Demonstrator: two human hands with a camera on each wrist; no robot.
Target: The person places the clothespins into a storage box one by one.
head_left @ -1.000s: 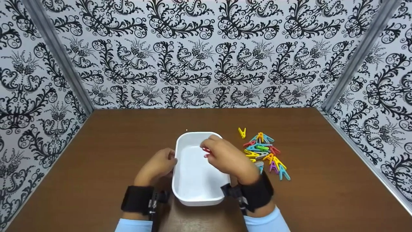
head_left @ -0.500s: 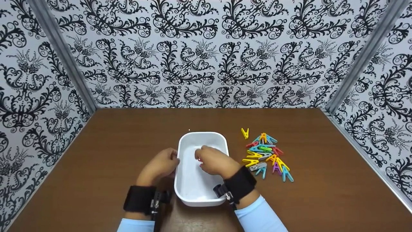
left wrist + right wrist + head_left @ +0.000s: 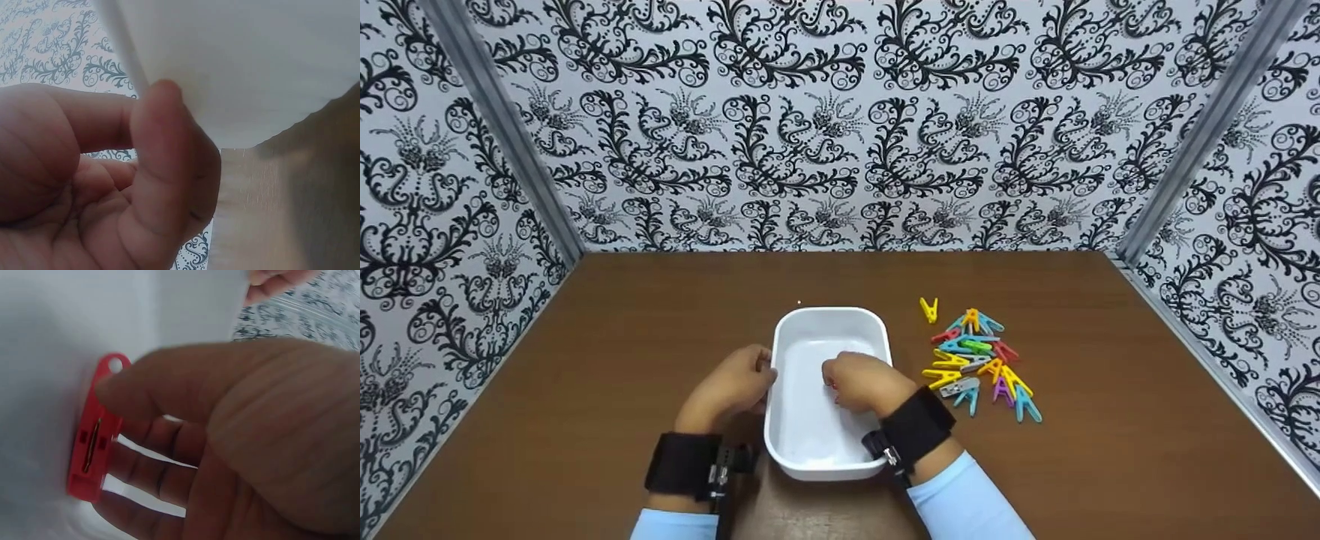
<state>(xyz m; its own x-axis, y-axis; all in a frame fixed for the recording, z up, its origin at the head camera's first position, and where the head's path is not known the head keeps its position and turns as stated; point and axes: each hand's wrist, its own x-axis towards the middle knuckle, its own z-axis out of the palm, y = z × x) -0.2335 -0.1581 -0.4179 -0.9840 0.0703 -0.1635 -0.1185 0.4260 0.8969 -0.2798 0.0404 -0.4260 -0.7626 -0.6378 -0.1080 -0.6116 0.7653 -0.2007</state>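
Observation:
A white rectangular plastic tub [image 3: 810, 439] stands on the table in front of me. My left hand [image 3: 735, 384] pinches its left wall; in the left wrist view the thumb [image 3: 163, 129] lies against the white side. Inside the tub, my right hand [image 3: 870, 384] holds a red clothespin [image 3: 90, 444] low, close to the bottom. In the right wrist view the thumb presses on the clothespin's upper end and the other fingers lie behind it. Only a speck of red shows in the head view, as the hand covers the rest.
Right of the tub lies a loose pile of clothespins [image 3: 976, 346] in several colours. One yellow clothespin [image 3: 929, 310] lies apart behind it. Patterned walls [image 3: 840, 150] enclose the brown table [image 3: 660, 300] at the back and sides.
My right hand has come from the tub's right edge down into its middle, carrying the red clothespin. The left hand keeps its hold on the wall.

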